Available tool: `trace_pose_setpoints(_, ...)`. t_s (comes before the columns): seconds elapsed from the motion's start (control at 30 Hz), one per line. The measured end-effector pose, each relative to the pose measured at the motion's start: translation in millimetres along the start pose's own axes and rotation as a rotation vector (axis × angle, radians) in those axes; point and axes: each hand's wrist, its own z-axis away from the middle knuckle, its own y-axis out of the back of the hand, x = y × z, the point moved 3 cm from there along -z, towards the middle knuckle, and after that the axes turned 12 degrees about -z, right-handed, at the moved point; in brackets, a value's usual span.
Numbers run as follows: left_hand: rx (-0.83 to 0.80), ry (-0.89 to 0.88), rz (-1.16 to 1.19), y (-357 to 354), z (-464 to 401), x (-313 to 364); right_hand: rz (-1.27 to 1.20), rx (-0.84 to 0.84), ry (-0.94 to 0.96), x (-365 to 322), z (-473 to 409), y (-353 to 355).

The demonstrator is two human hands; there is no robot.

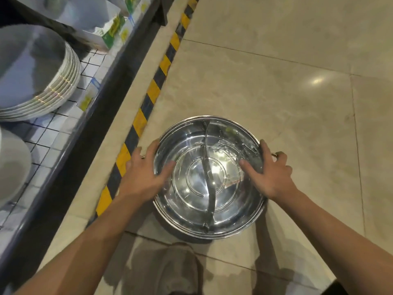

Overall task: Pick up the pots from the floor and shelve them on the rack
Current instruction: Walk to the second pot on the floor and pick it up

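The person is gripping the divided steel pot at lower centre: left hand and right hand are clamping opposite rims, over the tiled floor. The rack is standing at left.

No legible text or labels

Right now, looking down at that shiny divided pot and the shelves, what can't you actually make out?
All in the head view:
- Pot handles: the left hand and right hand cover all but slivers.
- Whether the pot is lifted or on the floor: its own body hides its base.
- Boxes on the rack: print blurred, tops cut by the frame.
- Stacked plates: cut off at the left edge.
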Motion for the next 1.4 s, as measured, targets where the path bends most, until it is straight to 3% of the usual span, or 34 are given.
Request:
trace_pose_setpoints(0.2,-0.032,0.004,-0.049,5.7,2.9,8.5,0.068,0.008,0.034,-8.8,10.2,7.9)
trace_pose_setpoints(0.37,-0.005,0.016,-0.105,57.7,32.2,24.0,0.033,0.031,0.049,-31.3,49.1,50.6)
trace_pose_setpoints(0.63,0.053,-0.14,-0.117,235.2,143.6,96.0,-0.022,0.082,0.013,-95.5,181.5,202.0)
trace_pose_setpoints(0.83,-0.051,-0.093,-0.092,391.6,233.7,164.4,-0.027,0.11,-0.046,-163.8,292.3,350.2)
trace_pose_setpoints(1.13,-0.005,-0.158,-0.162,622.8,352.6,256.7,0.043,0.236,0.018,-279.0,450.9,564.9)
trace_pose_setpoints(1.4,0.133,-0.257,-0.138,733.4,380.0,282.8,0.097,0.253,0.063,-348.7,498.4,649.2)
